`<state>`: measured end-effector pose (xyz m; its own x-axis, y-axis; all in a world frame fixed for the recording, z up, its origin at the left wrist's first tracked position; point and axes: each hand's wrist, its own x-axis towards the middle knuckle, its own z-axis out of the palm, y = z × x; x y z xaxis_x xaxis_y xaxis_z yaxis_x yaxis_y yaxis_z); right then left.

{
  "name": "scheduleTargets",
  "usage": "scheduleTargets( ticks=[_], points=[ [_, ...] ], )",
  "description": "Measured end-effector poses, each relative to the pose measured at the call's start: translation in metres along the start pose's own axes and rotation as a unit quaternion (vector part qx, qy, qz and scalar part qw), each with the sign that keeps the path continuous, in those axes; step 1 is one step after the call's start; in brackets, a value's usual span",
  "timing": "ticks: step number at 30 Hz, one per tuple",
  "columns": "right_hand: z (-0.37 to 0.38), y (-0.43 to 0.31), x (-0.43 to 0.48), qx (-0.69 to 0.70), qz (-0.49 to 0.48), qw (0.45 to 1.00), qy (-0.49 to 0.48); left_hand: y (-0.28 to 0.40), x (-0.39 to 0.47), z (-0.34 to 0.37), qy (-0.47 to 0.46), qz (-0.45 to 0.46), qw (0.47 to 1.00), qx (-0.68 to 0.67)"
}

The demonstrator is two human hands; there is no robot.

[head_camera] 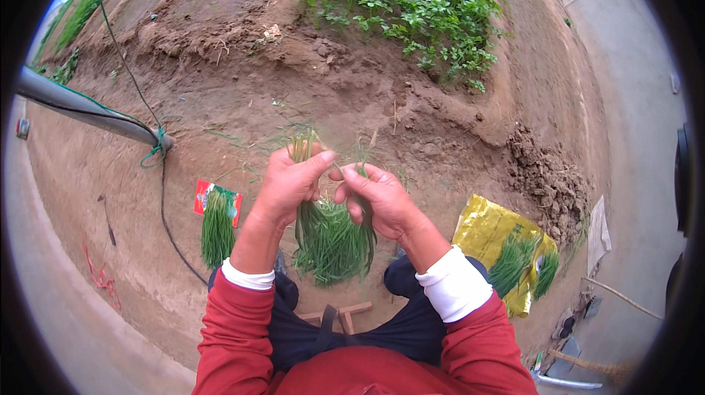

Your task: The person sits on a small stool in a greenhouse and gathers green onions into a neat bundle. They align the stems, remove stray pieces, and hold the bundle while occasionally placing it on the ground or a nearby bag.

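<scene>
My left hand [291, 181] is closed around a bunch of garlic chives [310, 225], its pale cut ends up and its green leaves hanging down. A thinner bunch of chive leaves [368, 229] hangs from my right hand [384, 196]. The thumbs and fingertips of both hands nearly meet in front of me, and the right fingers are partly bent around the leaves. Below them a larger heap of chives [333, 254] lies on the soil between my feet. Whether the hanging leaves touch the heap I cannot tell.
Chives [217, 229] lie on a red and green packet [200, 198] at left; more [512, 264] rest on a yellow sack [473, 224] at right. A grey pole [93, 111] with a cable [164, 202] stands left. Leafy plants [407, 3] grow ahead; a broom [589, 363] lies lower right.
</scene>
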<state>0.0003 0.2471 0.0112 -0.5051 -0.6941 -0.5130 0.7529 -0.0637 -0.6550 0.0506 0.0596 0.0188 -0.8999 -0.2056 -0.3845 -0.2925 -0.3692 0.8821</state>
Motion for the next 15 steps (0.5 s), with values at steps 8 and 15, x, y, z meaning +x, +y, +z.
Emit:
scheduleTargets(
  ticks=[8,15],
  points=[
    [0.0,0.008,0.004,-0.005,-0.04,0.998,0.056,-0.001,0.0,-0.002,-0.001,0.009,1.0,0.027],
    [-0.003,0.011,0.006,-0.051,-0.064,0.993,0.086,-0.005,0.009,-0.01,0.092,0.152,0.98,0.091]
  ],
)
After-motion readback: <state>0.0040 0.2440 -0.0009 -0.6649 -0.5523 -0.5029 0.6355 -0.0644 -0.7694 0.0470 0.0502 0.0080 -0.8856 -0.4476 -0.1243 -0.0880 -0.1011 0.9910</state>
